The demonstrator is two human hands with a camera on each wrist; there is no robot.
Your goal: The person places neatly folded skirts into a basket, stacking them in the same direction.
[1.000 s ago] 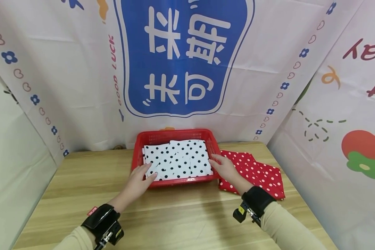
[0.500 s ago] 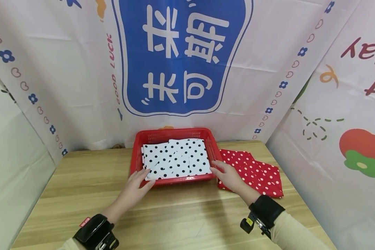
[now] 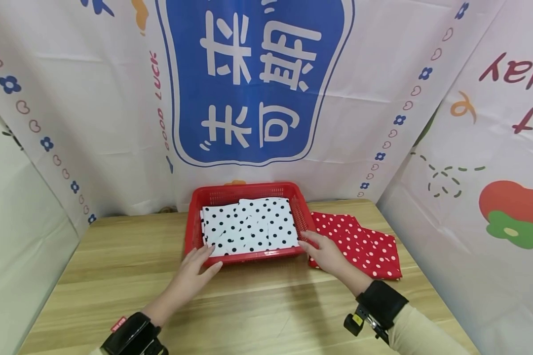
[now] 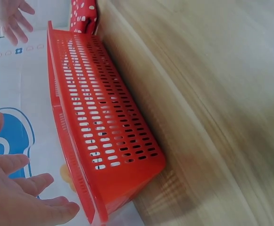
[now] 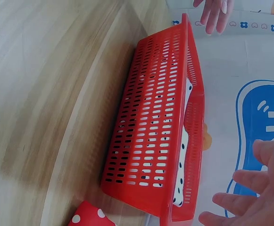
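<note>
A red perforated plastic basket [image 3: 257, 256] stands near the back edge of the wooden table. Inside it lies folded white cloth with black dots [image 3: 250, 224]. My left hand [image 3: 190, 277] hovers at the basket's front left corner, its fingers spread and relaxed. At the front right corner is my right hand [image 3: 327, 253], fingers loosely extended. Both wrist views show the fingers apart from the basket wall, level with or above its rim. Neither hand holds anything. A folded red cloth with white dots [image 3: 373, 249] lies right of the basket, partly hidden behind my right hand.
The light wood table [image 3: 244, 310] extends in front of the basket. Behind it hangs a white printed curtain [image 3: 115, 123] with a blue panel [image 3: 248, 93]. More printed fabric [image 3: 462, 217] closes off the right side, and a pale wall panel [image 3: 22, 236] stands on the left.
Both hands have drawn back slightly from the basket toward the front of the table. The basket and both cloths stay in place; the head view has shifted a little.
</note>
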